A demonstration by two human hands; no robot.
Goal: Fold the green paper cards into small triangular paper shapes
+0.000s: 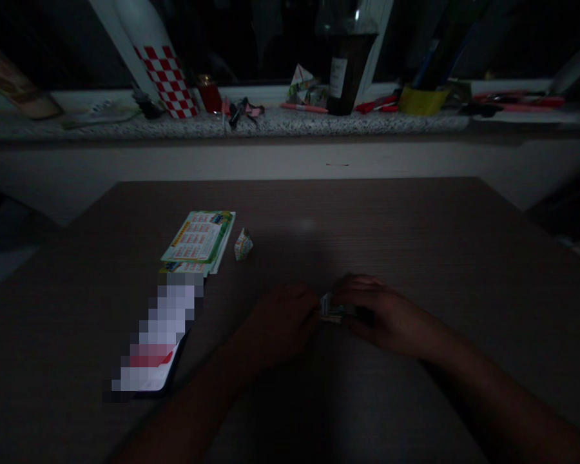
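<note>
The scene is very dim. Both my hands rest on a dark wooden table [415, 225], close together near its middle. Between them lies a small folded paper piece [329, 309] with printed colours. My left hand [283, 322] is curled, its fingers pinching the paper's left edge. My right hand [374, 312] is curled over the paper's right side and presses it down. A small folded paper shape [243, 245] stands further back on the table, apart from both hands. To its left lies a stack of printed green-edged sheets [200, 240].
A blurred flat object [157, 341] lies left of my left arm. Behind the table runs a speckled stone windowsill [125, 125] holding a red-and-white checked cylinder [167, 80], a dark bottle [345, 71], a yellow container [423, 100], pens and clips.
</note>
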